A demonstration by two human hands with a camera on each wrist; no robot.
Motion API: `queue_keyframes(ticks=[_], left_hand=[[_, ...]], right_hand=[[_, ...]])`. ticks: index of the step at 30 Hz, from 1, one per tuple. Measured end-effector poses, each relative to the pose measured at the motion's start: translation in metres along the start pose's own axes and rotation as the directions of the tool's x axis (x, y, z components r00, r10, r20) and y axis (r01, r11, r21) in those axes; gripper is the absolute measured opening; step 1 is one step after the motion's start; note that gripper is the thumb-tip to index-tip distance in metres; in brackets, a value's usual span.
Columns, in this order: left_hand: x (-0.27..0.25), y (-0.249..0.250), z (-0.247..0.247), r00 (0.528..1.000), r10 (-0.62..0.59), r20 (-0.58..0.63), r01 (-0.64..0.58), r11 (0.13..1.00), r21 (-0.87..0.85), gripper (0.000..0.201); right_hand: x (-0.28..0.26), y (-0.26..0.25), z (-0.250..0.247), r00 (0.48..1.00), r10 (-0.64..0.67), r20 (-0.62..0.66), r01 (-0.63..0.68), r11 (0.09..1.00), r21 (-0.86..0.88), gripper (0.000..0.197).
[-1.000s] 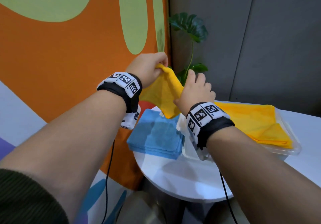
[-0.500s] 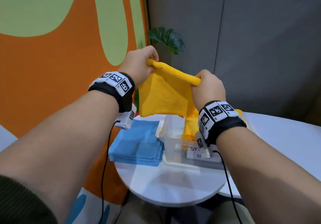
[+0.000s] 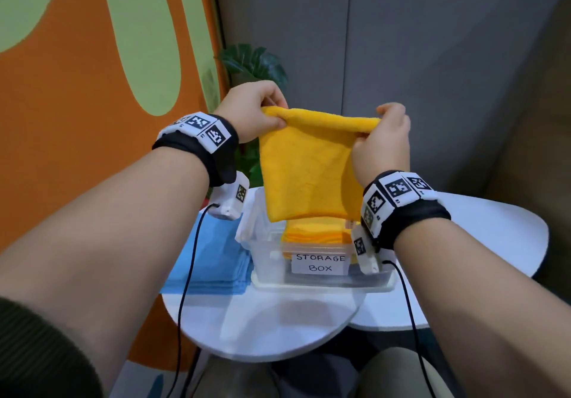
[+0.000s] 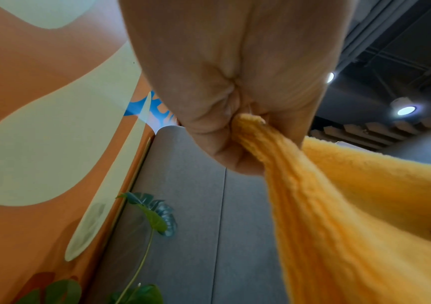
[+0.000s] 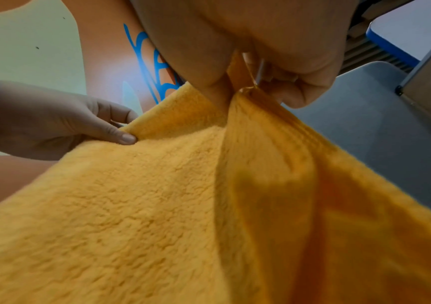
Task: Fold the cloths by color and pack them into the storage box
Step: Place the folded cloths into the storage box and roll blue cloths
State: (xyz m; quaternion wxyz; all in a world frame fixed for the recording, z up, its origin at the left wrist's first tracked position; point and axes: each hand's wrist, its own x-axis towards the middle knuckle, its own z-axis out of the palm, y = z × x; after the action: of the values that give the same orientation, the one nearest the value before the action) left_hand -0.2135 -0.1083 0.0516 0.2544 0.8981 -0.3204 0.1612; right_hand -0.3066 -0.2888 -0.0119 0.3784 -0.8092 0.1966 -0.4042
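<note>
A folded yellow cloth [image 3: 306, 165] hangs in the air above the clear storage box [image 3: 265, 261]. My left hand [image 3: 272, 113] pinches its top left corner, and my right hand [image 3: 375, 128] pinches its top right corner, so the top edge is stretched between them. The left wrist view shows the left hand [image 4: 245, 121] gripping the yellow cloth [image 4: 352, 216]. In the right wrist view the right hand [image 5: 243, 82] pinches the yellow cloth [image 5: 144, 216]. More folded yellow cloths [image 3: 312, 230] lie inside the box. A stack of folded blue cloths [image 3: 210, 261] lies left of the box.
The box stands on a small round white table [image 3: 278, 323], with a second white table [image 3: 494, 237] to its right. A green plant [image 3: 253, 63] stands behind, against an orange and green wall [image 3: 92, 88] and grey panels.
The hands have moved apart and stretched the yellow cloth flat between them. The view has shifted, so the box now sits straight below the cloth.
</note>
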Motion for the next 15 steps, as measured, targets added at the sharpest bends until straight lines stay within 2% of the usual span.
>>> queue_keyframes(ticks=[4, 6, 8, 10, 11, 12, 13, 14, 15], left_hand=[[0.008, 0.005, 0.021, 0.979, -0.089, 0.185, 0.074, 0.994, 0.086, 0.024], [0.007, 0.003, 0.039, 0.947, -0.166, 0.275, 0.120, 0.977, 0.177, 0.034], [0.003, 0.001, 0.057, 0.899, -0.219, 0.380, 0.097, 0.944, 0.314, 0.049], [-0.001, 0.000, 0.069, 0.865, -0.242, 0.440, 0.065, 0.923, 0.380, 0.055], [-0.003, 0.000, 0.072, 0.852, -0.251, 0.459, 0.064, 0.921, 0.385, 0.054], [-0.006, 0.001, 0.074, 0.836, -0.264, 0.481, 0.068, 0.920, 0.386, 0.052], [-0.008, 0.002, 0.075, 0.810, -0.287, 0.511, 0.084, 0.920, 0.383, 0.049], [-0.010, 0.003, 0.077, 0.775, -0.319, 0.546, 0.113, 0.920, 0.376, 0.047], [-0.012, 0.002, 0.080, 0.737, -0.350, 0.579, 0.149, 0.919, 0.366, 0.046]], right_hand=[[0.010, 0.017, 0.003, 0.991, 0.113, 0.066, -0.101, 0.982, -0.157, 0.041], [0.010, 0.027, 0.007, 0.966, 0.223, 0.132, -0.177, 0.939, -0.295, 0.037], [0.009, 0.036, 0.011, 0.929, 0.315, 0.192, -0.207, 0.876, -0.435, 0.035], [0.012, 0.041, 0.011, 0.877, 0.377, 0.297, -0.162, 0.815, -0.556, 0.033], [0.015, 0.041, 0.012, 0.836, 0.405, 0.370, -0.116, 0.790, -0.602, 0.027], [0.017, 0.040, 0.013, 0.774, 0.453, 0.443, -0.079, 0.763, -0.641, 0.021], [0.017, 0.041, 0.013, 0.697, 0.516, 0.498, -0.049, 0.727, -0.685, 0.019], [0.018, 0.044, 0.013, 0.656, 0.535, 0.532, 0.017, 0.695, -0.719, 0.022], [0.017, 0.051, 0.013, 0.648, 0.501, 0.574, 0.075, 0.708, -0.702, 0.030]])
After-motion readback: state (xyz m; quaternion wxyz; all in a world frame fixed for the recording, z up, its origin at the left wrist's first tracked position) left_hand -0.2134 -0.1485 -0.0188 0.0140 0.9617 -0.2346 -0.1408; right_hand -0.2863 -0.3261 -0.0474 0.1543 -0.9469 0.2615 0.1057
